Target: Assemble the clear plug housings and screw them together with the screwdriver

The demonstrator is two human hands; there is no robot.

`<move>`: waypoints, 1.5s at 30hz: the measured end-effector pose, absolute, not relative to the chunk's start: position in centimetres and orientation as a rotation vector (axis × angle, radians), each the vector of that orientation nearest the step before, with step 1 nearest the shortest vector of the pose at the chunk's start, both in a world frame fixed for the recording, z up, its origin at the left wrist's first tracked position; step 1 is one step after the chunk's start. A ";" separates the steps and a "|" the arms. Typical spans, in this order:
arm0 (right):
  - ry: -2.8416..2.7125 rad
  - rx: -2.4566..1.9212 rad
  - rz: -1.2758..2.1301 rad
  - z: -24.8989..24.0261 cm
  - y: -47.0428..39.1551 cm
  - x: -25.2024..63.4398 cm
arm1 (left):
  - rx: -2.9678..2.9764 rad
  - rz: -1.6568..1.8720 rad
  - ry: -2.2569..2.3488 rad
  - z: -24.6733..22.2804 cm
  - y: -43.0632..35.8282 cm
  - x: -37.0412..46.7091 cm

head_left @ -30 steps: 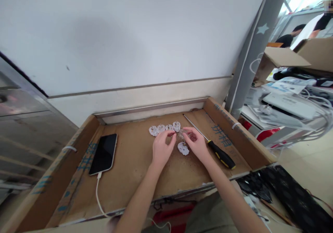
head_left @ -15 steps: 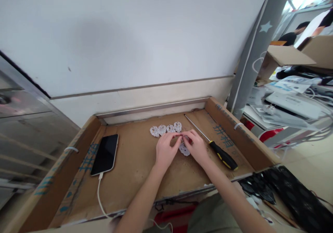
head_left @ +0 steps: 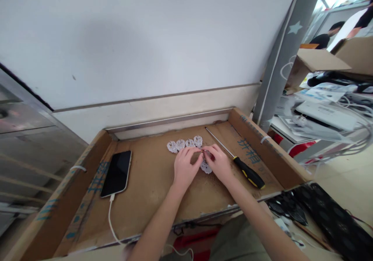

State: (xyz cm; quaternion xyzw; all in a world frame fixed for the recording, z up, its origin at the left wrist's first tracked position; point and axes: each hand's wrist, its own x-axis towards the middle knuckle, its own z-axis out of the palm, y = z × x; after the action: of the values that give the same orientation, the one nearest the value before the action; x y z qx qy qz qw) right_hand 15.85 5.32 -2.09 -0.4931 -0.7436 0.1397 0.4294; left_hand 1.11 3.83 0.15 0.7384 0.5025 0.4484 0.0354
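Observation:
My left hand [head_left: 186, 165] and my right hand [head_left: 217, 163] meet over the cardboard, thumbs and forefingers pinched close together. Something small sits at their fingertips, too hidden to name. Below the right fingers, a white round plug part [head_left: 206, 167] with holes lies on the cardboard, partly covered by that hand. Just beyond the fingers, several white plug pieces [head_left: 180, 144] with metal pins stand in a row. To the right of my hands rests a screwdriver [head_left: 249, 172] with a black and yellow handle, its shaft pointing away from me.
A phone [head_left: 116, 174] with a white charging cable [head_left: 110, 219] lies at the left of the cardboard tray [head_left: 271, 156]. A white panel [head_left: 157, 39] rises behind. At the right are a grey post [head_left: 275, 62], a cluttered shelf [head_left: 326, 113] and people in the background.
The view has shifted slightly. My fingertips have moved a little against each other, still pinched over the plug part. The laid-out pieces stay where they were.

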 end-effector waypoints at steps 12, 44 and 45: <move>-1.896 -1.256 0.303 -2.4 5.3 15.8 | 2.349 1.332 1.450 0.2 3.7 1.3; -1.823 -1.260 0.411 -2.1 5.5 15.9 | 2.239 1.320 1.448 -0.3 4.2 1.1; -1.816 -1.260 0.418 -2.1 5.6 15.9 | 2.241 1.326 1.432 -0.3 4.2 1.2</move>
State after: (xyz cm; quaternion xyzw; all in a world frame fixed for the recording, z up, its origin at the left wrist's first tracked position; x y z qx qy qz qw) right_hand 15.92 5.55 -2.11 -0.5053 -0.7284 0.1677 0.4312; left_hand 1.16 4.20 -0.27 0.7513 0.4803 0.4446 0.0848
